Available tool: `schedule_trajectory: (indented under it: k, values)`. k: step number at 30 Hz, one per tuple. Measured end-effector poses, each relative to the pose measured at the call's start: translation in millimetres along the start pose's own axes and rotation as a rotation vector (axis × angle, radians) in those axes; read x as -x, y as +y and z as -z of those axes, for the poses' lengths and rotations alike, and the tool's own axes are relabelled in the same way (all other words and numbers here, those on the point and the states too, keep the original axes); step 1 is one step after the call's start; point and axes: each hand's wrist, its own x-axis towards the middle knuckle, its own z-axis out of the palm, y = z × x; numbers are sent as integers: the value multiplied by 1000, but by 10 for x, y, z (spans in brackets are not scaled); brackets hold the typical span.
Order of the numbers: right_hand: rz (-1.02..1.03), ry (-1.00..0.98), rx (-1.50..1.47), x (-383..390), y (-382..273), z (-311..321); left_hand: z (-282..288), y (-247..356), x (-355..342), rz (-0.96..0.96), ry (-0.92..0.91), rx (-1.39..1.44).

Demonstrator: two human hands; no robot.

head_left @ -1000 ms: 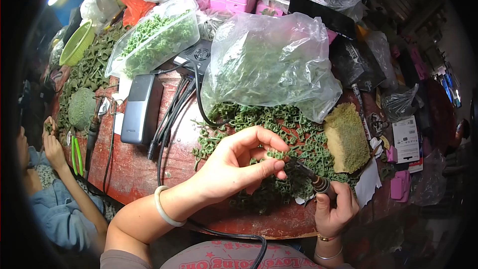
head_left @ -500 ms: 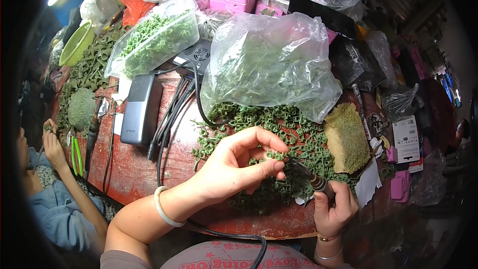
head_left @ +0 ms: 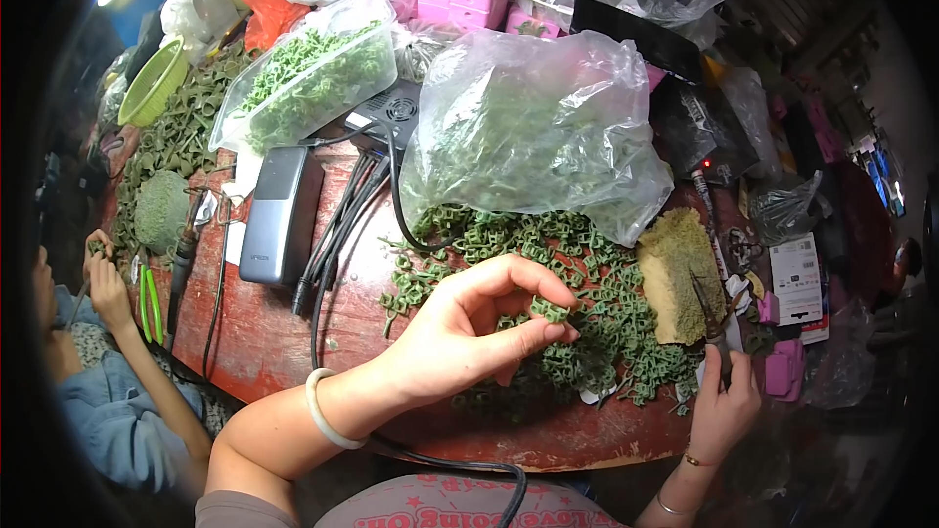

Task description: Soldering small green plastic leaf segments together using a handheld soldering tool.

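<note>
My left hand is raised over a pile of small green plastic pieces. Thumb and forefinger pinch one small green plastic piece; the other fingers curl behind it. At the right, my right hand grips a soldering iron by its handle. The iron's thin dark shaft reaches over the yellowish sponge block, which is coated with green crumbs; whether the tip touches it I cannot tell.
A clear bag of green pieces lies beyond the pile. A grey power bank and black cables lie left, before a clear tub. Another person's hands work at far left, near green-handled tweezers.
My right hand has carried the soldering iron rightward, away from the green piece, to the sponge block. My left hand still pinches the piece, shifted very slightly.
</note>
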Motion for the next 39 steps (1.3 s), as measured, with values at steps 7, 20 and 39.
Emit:
schedule_trajectory:
  k: [7, 20, 39]
  values:
    - [72, 35, -328, 151, -342, -45, 25, 10, -22, 40, -27, 31]
    - [149, 56, -480, 127, -535, -195, 99, -25, -41, 97, -77, 236]
    - [294, -113, -441, 82, -584, -159, 95, -1, -29, 137, -91, 204]
